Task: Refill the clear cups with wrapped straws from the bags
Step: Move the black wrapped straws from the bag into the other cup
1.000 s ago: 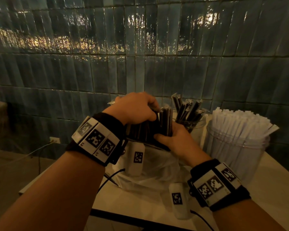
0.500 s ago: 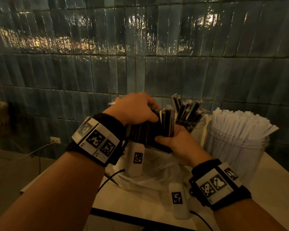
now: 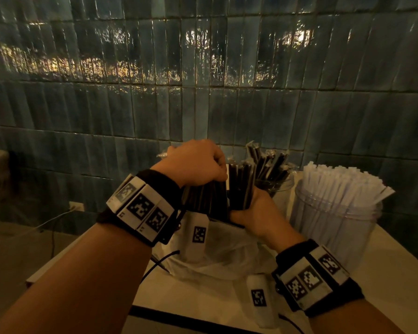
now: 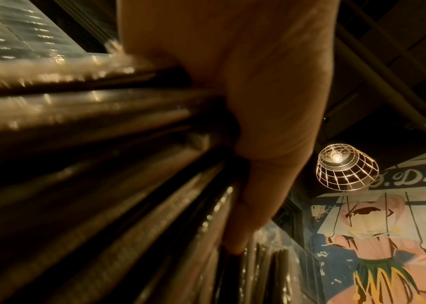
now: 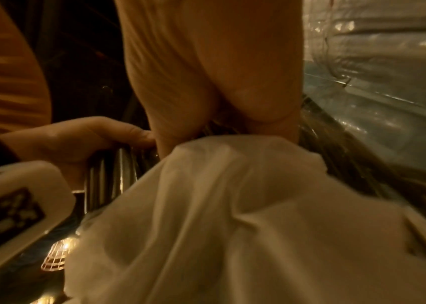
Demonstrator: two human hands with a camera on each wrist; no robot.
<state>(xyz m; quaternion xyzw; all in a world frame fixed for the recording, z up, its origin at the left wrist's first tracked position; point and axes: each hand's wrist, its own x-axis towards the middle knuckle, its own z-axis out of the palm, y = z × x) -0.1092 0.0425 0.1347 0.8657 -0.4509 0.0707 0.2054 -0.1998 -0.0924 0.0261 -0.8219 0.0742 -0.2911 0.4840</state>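
Note:
A thick bundle of black wrapped straws point(image 3: 240, 186) stands upright out of a white plastic bag point(image 3: 215, 256) on the table. My left hand point(image 3: 198, 165) grips the bundle's top from above, fingers curled over the straws point(image 4: 102, 164). From below on the right, my right hand point(image 3: 253, 210) holds a smaller group of straws that stands a little apart from the rest. The bag point(image 5: 232, 216) fills the right wrist view under my palm. Behind stands a clear cup point(image 3: 275, 186) with some black straws leaning in it.
A large clear cup point(image 3: 336, 227) packed with white wrapped straws stands at the right on the white table point(image 3: 396, 273). A blue tiled wall point(image 3: 203, 92) rises close behind. The table's front edge point(image 3: 179, 317) is near my forearms. A cable runs along the left.
My right hand has drawn a small group of straws slightly to the right, opening a gap in the bundle. The left hand has stayed on the bundle's top.

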